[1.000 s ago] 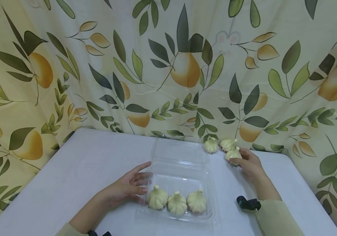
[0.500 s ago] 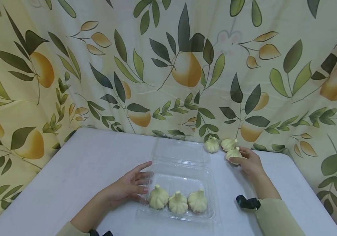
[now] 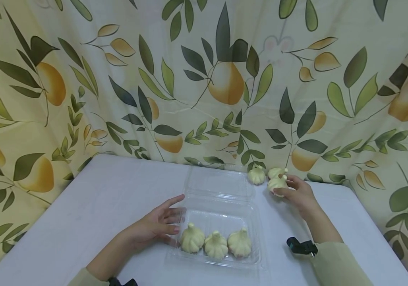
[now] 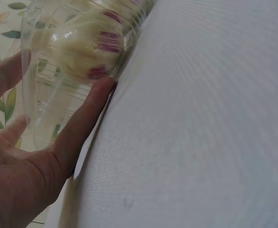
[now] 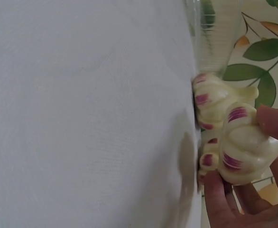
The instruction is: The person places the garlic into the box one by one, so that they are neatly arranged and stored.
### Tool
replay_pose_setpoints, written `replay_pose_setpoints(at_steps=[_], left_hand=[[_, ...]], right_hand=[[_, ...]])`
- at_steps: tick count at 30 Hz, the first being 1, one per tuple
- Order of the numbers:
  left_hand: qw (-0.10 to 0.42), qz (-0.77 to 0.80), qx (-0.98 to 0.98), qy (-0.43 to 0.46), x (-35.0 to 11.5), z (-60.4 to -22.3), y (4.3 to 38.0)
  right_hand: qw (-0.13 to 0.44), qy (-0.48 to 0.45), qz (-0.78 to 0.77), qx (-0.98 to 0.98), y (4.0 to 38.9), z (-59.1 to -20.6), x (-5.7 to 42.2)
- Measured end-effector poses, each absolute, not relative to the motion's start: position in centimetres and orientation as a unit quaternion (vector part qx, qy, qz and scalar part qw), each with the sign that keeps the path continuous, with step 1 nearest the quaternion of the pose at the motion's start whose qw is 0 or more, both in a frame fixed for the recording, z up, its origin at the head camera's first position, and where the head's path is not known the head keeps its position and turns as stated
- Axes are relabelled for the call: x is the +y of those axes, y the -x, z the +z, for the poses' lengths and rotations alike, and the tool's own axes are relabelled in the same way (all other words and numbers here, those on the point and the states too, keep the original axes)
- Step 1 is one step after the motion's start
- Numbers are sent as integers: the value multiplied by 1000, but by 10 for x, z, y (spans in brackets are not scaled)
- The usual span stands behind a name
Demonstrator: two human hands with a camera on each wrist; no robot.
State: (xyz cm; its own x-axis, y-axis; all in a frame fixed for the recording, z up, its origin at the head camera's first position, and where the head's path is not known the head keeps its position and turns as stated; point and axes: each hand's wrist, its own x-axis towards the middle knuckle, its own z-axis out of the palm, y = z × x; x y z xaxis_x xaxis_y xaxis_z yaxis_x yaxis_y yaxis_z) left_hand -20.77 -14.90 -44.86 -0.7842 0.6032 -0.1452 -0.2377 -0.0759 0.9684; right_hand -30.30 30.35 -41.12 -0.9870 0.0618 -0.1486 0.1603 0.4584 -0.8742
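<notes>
My right hand pinches a pale garlic bulb between thumb and fingers. In the right wrist view this garlic bulb shows purple streaks and is held off the white surface. Two more bulbs stay close by at the table's back edge: one garlic bulb to the left, another garlic bulb partly hidden behind the held one. My left hand, fingers extended, touches the left side of a clear plastic container. Inside its front half sit three bulbs in a row, the middle garlic bulb among them.
The container's clear lid lies folded back toward the rear edge of the white-covered table. A curtain printed with fruit and leaves hangs right behind the table.
My right hand has lifted its garlic bulb slightly and shifted it a little to the left. My left hand and the bulbs in the container stay in place.
</notes>
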Motion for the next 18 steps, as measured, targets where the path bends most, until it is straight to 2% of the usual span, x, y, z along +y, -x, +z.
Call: replay_pose_setpoints(at_steps=[18], left_hand=[[293,721,610,-148,-147,-450,209]], right_hand=[[21,8,-512,858,284,-381,270]])
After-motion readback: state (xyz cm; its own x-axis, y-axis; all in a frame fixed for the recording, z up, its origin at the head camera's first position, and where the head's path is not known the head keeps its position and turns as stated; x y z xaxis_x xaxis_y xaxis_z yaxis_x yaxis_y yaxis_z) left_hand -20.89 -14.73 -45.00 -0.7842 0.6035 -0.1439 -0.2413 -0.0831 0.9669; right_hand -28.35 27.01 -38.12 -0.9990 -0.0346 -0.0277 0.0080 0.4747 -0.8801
